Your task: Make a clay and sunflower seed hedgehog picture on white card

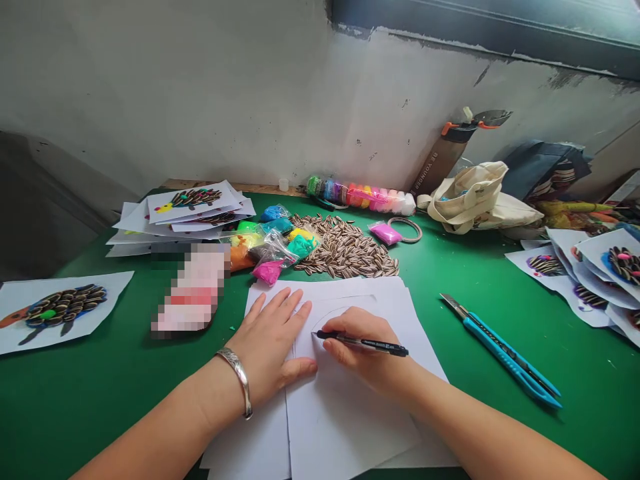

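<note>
Centre frame | right hand (pixel 369 363): fingers pinching pen (pixel 380 345), tip at paper (pixel 350 427) | left hand (pixel 274 340): fingers splayed, grasping nothing, bracing sheet | best: light, steady strokes

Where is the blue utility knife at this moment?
In the head view, the blue utility knife lies on the green table to the right of the white paper and right hand, metal end pointing away from the person.

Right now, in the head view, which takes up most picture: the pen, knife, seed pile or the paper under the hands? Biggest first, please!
1. Paper
2. Seed pile
3. Knife, long but thin
4. Pen, shorter and thin too
</note>
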Tool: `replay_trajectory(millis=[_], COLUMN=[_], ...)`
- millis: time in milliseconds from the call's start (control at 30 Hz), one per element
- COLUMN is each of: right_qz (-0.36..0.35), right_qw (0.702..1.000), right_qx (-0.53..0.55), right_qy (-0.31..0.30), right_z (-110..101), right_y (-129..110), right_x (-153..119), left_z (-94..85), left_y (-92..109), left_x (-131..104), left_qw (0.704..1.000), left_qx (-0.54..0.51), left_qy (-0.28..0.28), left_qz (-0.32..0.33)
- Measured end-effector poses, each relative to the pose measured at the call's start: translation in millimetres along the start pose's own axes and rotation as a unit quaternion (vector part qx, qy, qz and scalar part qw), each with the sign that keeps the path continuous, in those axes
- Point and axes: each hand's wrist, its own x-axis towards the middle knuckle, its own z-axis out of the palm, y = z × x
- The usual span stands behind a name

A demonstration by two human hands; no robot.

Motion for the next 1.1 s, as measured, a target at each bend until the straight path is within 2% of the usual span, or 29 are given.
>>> replay_trajectory(millis=[600, 1100], right_qz=[-0.042, -0.070], right_qw=[0.999, 0.996], right_qx=[-0.005, -0.006], right_qy=[-0.014, -0.054], right_z=[2.2, 2.8], right_y=[-1.4, 2.5], right_x=[1.6, 1.1], left_z=[2.1, 5.4], left_y=[-1.1, -2.7], left_x=[-0.2, 0.6], left_qw=[1.000, 1.000], left_qx=[0.001, -0.008], left_qy=[0.002, 0.017], left_qz=[0.001, 0.009])
